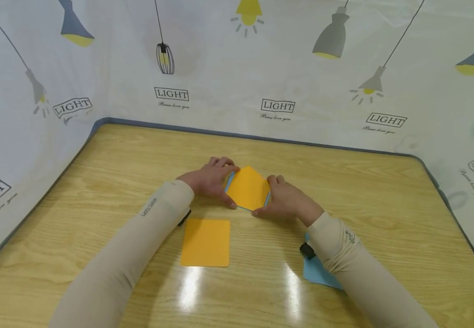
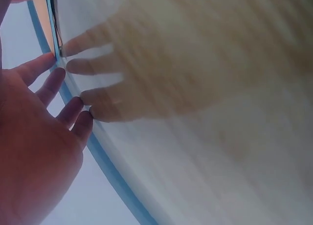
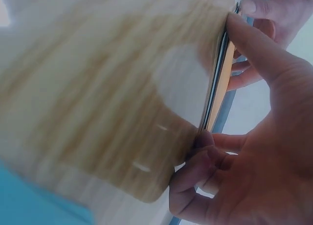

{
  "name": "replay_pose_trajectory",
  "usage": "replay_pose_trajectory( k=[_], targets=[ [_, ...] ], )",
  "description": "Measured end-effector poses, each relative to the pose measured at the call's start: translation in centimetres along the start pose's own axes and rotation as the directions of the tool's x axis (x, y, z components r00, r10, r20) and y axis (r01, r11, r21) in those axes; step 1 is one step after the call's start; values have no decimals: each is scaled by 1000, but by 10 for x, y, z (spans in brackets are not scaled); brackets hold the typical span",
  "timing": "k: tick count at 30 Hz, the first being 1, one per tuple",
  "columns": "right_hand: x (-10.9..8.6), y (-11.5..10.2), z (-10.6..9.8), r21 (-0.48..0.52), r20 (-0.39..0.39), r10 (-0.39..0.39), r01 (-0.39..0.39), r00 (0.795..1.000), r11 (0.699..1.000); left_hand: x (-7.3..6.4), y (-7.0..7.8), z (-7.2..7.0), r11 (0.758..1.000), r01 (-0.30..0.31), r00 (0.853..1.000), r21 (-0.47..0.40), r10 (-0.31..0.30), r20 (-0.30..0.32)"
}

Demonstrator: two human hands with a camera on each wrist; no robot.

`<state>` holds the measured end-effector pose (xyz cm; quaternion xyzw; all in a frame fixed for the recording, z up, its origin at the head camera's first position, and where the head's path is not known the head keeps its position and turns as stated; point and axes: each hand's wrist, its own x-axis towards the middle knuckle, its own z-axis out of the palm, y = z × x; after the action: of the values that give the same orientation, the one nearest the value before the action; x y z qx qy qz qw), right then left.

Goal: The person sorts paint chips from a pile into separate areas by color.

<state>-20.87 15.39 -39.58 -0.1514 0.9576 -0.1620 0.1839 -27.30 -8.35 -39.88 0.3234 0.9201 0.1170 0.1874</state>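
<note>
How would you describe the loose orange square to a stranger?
On the wooden table, just right of the left sleeve, lies a flat orange square with rounded corners. It sits lower in the head view than the orange piece between left hand and right hand; unlike that one, no hand touches it.

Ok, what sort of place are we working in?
Probably an indoor tabletop workspace: a wood-grain table, a white backdrop around it printed with lamps, and bright reflections suggesting overhead lights.

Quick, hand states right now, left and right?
Left hand: holding the orange-topped stack by its edges, thumb and fingers spread around one side.
Right hand: holding the same stack's edges from the opposite side.
</note>
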Motion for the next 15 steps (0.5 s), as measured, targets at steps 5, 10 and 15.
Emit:
replay_pose_trajectory(
  k=[5,10,15],
  targets=[
    [0,0,-1,16,15,-2,2,1000,1000,-1,0,0,1000,2,1000,-2,-2,5],
    [-1,0,-3,35,20,-15,14,1000,999,-2,1,0,1000,6,1000,-10,-6,9],
    [-2,0,-5,52,25,-23,22,999,998,-3,1,0,1000,1,1000,-23,0,9]
  ],
)
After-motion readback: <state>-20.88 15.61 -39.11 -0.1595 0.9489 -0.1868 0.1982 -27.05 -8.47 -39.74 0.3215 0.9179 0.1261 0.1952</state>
